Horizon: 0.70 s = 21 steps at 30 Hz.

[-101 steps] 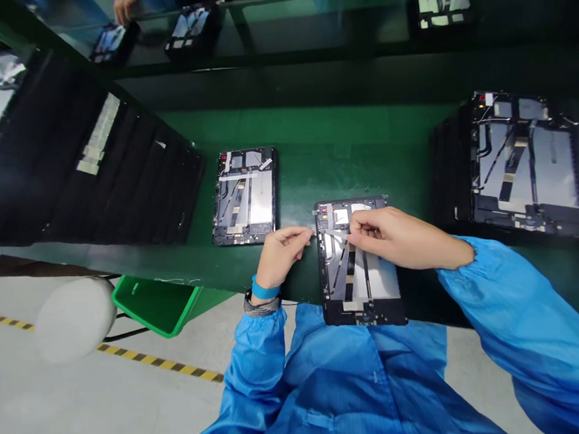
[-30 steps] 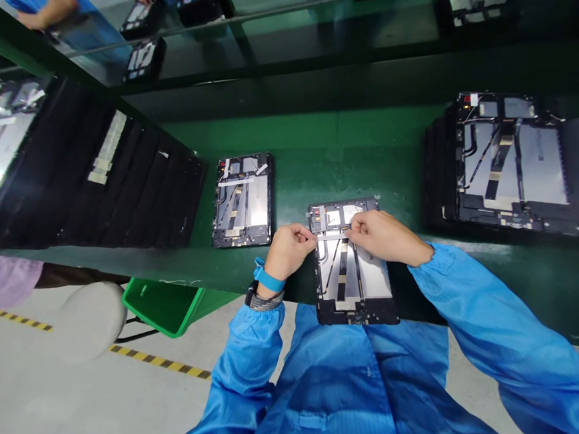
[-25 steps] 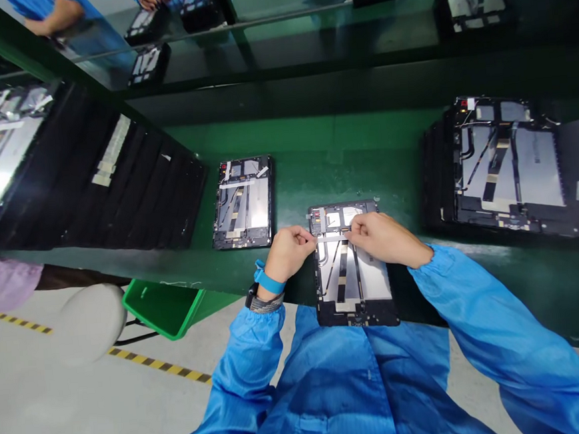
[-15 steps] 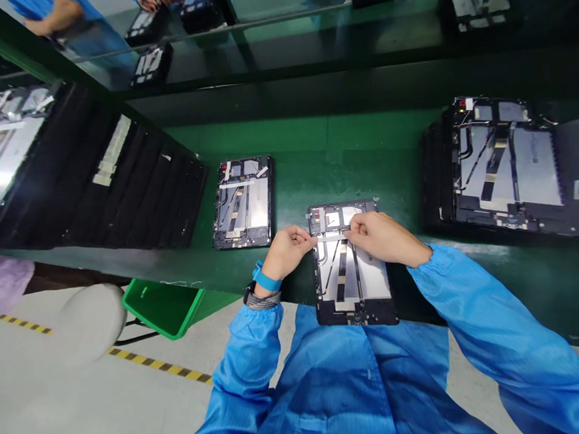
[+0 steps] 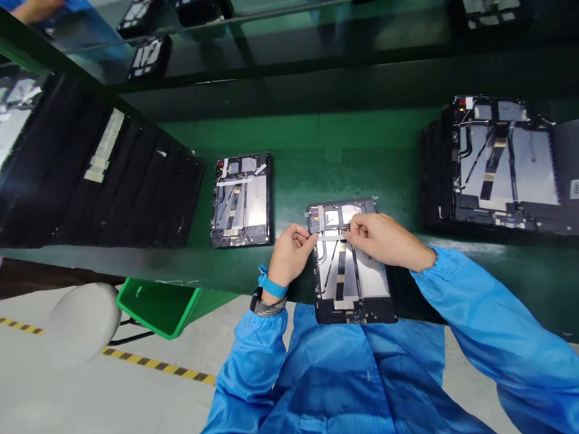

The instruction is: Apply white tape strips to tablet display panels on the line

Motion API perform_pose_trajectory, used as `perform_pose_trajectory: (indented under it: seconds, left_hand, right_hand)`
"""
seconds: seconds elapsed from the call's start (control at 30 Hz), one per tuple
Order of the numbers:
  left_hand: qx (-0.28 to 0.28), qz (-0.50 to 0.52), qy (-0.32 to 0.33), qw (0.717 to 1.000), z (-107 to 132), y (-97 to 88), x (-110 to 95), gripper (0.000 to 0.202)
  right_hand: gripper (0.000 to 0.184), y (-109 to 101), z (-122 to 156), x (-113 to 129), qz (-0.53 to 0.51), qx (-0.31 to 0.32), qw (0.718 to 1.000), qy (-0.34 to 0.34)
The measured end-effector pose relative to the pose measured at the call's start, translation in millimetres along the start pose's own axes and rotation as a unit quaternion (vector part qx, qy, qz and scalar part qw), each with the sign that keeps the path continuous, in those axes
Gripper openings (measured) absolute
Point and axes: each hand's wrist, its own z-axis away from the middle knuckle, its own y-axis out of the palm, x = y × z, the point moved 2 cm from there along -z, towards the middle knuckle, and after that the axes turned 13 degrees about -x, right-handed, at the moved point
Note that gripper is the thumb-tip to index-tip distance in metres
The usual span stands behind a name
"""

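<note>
An opened tablet body (image 5: 360, 285) lies back-up on the green belt (image 5: 355, 165) at its near edge, its cables and metal plate showing. A pale strip of tape (image 5: 332, 238) stretches across its upper part. My left hand (image 5: 291, 253) pinches the strip's left end at the tablet's left edge. My right hand (image 5: 381, 238) pinches the right end over the tablet's upper right. Both hands have fingers closed. Blue sleeves cover both arms, and a blue band sits on my left wrist.
A second opened tablet (image 5: 241, 199) lies on the belt to the left. A stack of tablets (image 5: 506, 163) stands at the right. Black trays (image 5: 90, 172) line the left side. A green bin (image 5: 159, 306) and a white stool (image 5: 80, 322) are below. Another person's hands (image 5: 35, 6) work across the line.
The strip hung slanted between my hands 3.4 s ago; it now lies level across the tablet. Over the last second my hands have barely moved.
</note>
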Motion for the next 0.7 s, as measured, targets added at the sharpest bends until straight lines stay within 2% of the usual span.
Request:
perform_pose_trajectory:
  seconds: [0.07, 0.13, 0.2, 0.27, 0.33, 0.4, 0.7]
  left_hand:
    - [-0.074, -0.072, 0.082, 0.991, 16, -2.6, -8, 0.015]
    - [-0.141, -0.141, 0.197, 0.96, 45, -2.5, -16, 0.01]
    - [-0.116, -0.194, 0.299, 0.927, 78, 5.4, -19, 0.024]
    - [-0.042, -0.246, 0.355, 0.901, 108, 18.6, -17, 0.048]
    - [0.007, -0.29, 0.362, 0.886, 126, 30.7, -12, 0.063]
    - [0.02, -0.314, 0.347, 0.883, 131, 38.4, -9, 0.07]
    - [0.018, -0.349, 0.329, 0.878, 118, 41.5, -16, 0.07]
  right_hand:
    - [0.025, -1, 1, 0, 0.001, -0.001, 1.0, 0.001]
    - [0.024, -2, 1, -1, 0.003, 0.001, 1.0, 0.004]
    - [0.023, -2, 0, -1, 0.009, 0.006, 1.0, 0.007]
    - [0.023, -2, 0, -1, 0.016, 0.01, 1.0, 0.01]
    - [0.022, -2, -1, -1, 0.024, 0.01, 1.0, 0.013]
    - [0.022, -1, -2, -1, 0.033, 0.011, 0.999, 0.014]
    - [0.021, 1, -6, -3, 0.065, 0.009, 0.998, 0.014]
